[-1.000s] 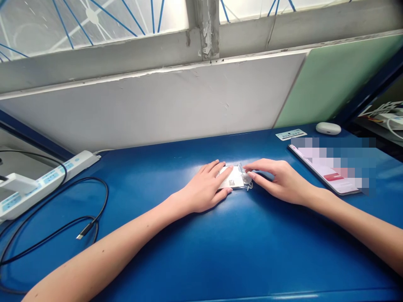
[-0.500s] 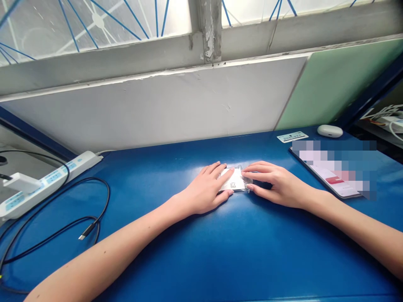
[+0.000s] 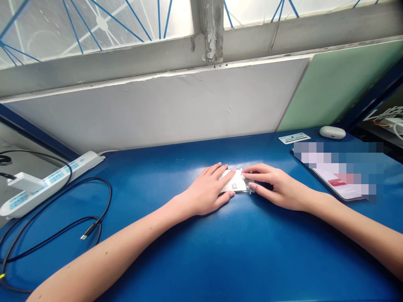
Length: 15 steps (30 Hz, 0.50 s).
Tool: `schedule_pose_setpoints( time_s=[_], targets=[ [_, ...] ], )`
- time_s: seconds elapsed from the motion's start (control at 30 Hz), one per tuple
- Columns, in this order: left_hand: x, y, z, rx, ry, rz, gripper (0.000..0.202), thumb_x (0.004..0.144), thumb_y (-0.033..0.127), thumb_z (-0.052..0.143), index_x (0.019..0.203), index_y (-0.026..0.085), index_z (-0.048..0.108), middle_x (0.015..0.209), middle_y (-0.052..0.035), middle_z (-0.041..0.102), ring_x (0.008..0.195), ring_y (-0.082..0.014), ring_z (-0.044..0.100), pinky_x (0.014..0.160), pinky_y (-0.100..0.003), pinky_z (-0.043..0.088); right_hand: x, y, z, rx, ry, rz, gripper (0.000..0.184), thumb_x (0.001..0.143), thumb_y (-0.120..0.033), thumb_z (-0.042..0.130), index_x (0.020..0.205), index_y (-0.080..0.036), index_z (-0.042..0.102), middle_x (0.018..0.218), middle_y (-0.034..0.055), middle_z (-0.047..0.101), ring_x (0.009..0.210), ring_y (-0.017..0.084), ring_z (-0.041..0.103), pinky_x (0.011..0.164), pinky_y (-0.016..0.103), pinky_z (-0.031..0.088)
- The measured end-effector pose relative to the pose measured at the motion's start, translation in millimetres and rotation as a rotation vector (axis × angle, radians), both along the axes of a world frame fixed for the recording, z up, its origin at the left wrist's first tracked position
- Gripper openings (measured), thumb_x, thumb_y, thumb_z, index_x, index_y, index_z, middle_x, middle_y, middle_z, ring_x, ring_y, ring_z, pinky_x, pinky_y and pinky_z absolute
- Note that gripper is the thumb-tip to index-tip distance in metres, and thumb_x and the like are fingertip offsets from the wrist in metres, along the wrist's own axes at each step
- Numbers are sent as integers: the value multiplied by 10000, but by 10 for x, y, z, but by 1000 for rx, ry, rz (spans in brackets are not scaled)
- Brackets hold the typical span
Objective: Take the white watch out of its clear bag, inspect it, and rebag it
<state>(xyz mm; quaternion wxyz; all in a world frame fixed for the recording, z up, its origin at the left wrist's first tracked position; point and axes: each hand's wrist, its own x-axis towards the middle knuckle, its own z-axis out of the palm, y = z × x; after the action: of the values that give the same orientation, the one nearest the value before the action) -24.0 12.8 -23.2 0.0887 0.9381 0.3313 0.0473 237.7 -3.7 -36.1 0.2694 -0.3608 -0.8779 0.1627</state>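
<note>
A small clear plastic packet [image 3: 248,181] with a white card or label [image 3: 238,184] inside lies flat on the blue table. A small dark square code is printed on the white part. My left hand [image 3: 206,191] rests palm down over the packet's left side, fingers stretched, index finger across the white face and thumb along the near edge. At the other end, my right hand [image 3: 278,186] has its fingertips and thumb around the crumpled clear plastic. The left part of the packet is hidden under my left hand.
A phone [image 3: 333,176], partly pixelated, lies right of my right hand. Behind it are a printed card [image 3: 294,138] and a white earbud case [image 3: 332,132]. At left stand a power strip [image 3: 59,175] with a white plug [image 3: 27,183] and a coiled black cable [image 3: 108,201].
The view has shifted slightly, so everything sits a little further right and lower. My right thumb and the packet's crumpled end differ very little; both hands stay on the packet.
</note>
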Motion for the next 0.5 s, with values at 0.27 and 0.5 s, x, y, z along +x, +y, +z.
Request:
schedule_pose_setpoints(
  time_s=[0.27, 0.5],
  targets=[
    [-3, 4, -23, 15, -19, 1, 593, 1012, 437, 458, 1528, 164, 351, 1567, -201, 384, 1483, -372, 300, 1165, -549, 309, -69, -40, 35, 42, -56, 47, 439, 968, -219, 525, 1399, -272, 583, 1408, 101, 624, 1339, 305, 536, 1063, 515, 506],
    [8, 8, -36, 23, -13, 1, 599, 1022, 435, 439, 1541, 156, 335, 1582, -196, 362, 1490, -370, 284, 1175, -545, 293, -99, -73, 52, 83, -128, 42, 433, 972, -264, 540, 1400, -211, 571, 1428, 144, 600, 1377, 317, 495, 1087, 525, 486]
  ],
)
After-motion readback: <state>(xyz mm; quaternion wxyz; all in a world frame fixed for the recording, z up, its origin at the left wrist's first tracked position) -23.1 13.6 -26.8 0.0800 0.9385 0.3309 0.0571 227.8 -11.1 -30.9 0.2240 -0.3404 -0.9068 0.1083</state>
